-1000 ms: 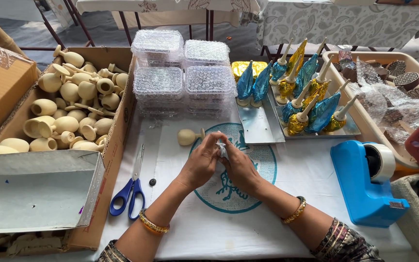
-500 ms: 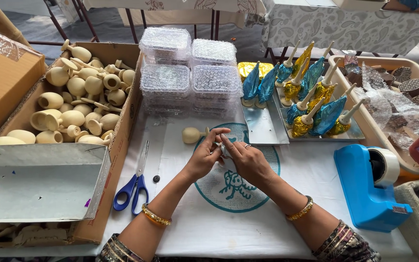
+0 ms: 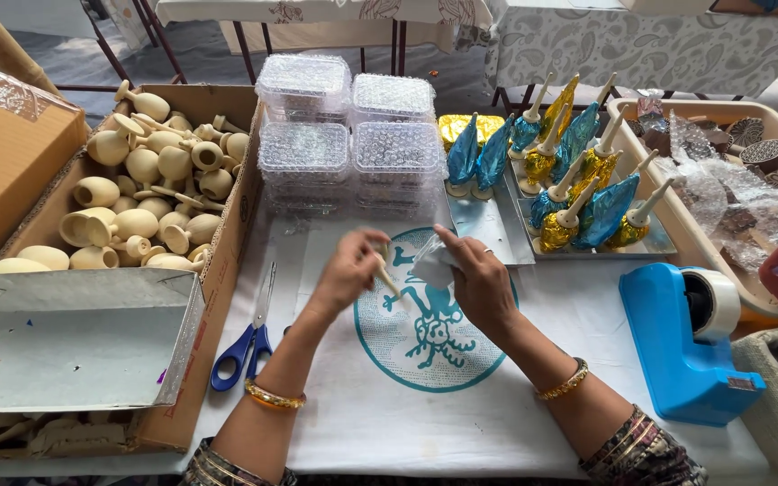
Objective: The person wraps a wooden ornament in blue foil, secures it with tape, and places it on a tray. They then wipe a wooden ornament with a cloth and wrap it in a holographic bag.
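My left hand (image 3: 351,268) grips a small pale wooden piece, and its thin stem (image 3: 387,277) sticks out toward my right hand. My right hand (image 3: 479,279) pinches a crumpled white sheet (image 3: 429,265) between thumb and fingers. The two hands are close together, a little above a white cloth with a round teal print (image 3: 425,346). The head of the wooden piece is hidden inside my left palm.
At the left stands a cardboard box (image 3: 243,193) holding several wooden cups (image 3: 150,171), with a grey box lid (image 3: 74,337) in front of it. Blue-handled scissors (image 3: 245,337), stacked clear plastic boxes (image 3: 344,135), a metal tray (image 3: 520,243) of blue and gold foil-wrapped pieces (image 3: 578,193) and a blue tape dispenser (image 3: 686,346) are around.
The wooden piece that lay on the cloth left of the print is now in my left hand. My hands have drawn slightly apart, and the white sheet shows in my right hand.
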